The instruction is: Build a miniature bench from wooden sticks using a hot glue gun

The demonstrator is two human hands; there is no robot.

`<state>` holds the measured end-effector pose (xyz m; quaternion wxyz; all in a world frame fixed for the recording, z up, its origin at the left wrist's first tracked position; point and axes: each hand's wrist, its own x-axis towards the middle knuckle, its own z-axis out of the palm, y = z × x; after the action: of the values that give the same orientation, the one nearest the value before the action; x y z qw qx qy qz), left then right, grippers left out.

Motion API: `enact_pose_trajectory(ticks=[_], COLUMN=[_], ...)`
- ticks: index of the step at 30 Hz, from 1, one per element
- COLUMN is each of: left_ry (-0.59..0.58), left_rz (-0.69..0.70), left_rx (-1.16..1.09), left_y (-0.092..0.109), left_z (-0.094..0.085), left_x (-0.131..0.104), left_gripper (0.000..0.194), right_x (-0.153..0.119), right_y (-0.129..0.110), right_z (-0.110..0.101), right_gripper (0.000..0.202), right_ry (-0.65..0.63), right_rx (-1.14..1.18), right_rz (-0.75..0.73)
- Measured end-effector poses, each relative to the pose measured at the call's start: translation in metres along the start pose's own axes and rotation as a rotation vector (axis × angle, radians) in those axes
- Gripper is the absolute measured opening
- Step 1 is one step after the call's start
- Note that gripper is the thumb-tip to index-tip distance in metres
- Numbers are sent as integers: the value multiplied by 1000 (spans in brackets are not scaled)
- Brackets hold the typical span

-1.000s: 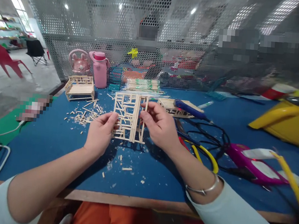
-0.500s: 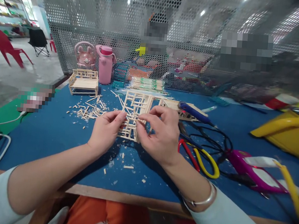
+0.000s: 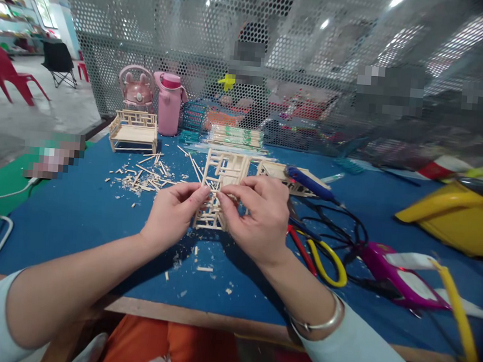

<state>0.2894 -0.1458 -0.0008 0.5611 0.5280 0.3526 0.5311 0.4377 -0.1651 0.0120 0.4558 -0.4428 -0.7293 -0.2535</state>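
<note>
Above the mat I have a small model frame [image 3: 227,167] built of thin pale wooden sticks, with an open lattice of crossbars. My left hand [image 3: 176,209] is closed on its left side, thumb and forefinger pinching the sticks. Thumb and forefinger of my right hand [image 3: 259,216] are pinched together over the middle of the lattice, close to my left fingertips. Whatever is between the right fingertips is too small to make out. Behind the right hand lies a blue-handled glue gun [image 3: 310,182], resting by a flat wooden stick panel [image 3: 267,168].
A finished miniature wooden bench [image 3: 133,132] stands back left, near a pink bottle [image 3: 169,105]. Stick offcuts [image 3: 147,179] litter the blue mat [image 3: 107,237]. Right are red-and-yellow-handled pliers [image 3: 329,263], cables, a purple device [image 3: 401,277] and a yellow dustpan [image 3: 451,220]. Perforated metal screen [image 3: 310,47] behind.
The frame has turned slightly, showing more of its upper right face. Both hands keep their pinching positions, with the right fingertips shifted a little. The whole view has moved slightly.
</note>
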Motion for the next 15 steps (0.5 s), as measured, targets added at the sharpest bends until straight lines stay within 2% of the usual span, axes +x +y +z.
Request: enact_pose_trajectory(ticks=[7, 11, 15], left_ry=[6, -33, -92], left_rz=[11, 53, 84], left_rx=[29, 82, 140], left_y=[0, 0, 1], left_z=[1, 1, -1], left_x=[-1, -2, -2], left_gripper=[20, 20, 20], right_x=[0, 1, 2], right_y=[-2, -5, -8], right_z=[-2, -5, -8], right_gripper=[11, 14, 12], right_ry=[-41, -104, -95], right_rx=[-16, -70, -75], right_rz=[-42, -62, -41])
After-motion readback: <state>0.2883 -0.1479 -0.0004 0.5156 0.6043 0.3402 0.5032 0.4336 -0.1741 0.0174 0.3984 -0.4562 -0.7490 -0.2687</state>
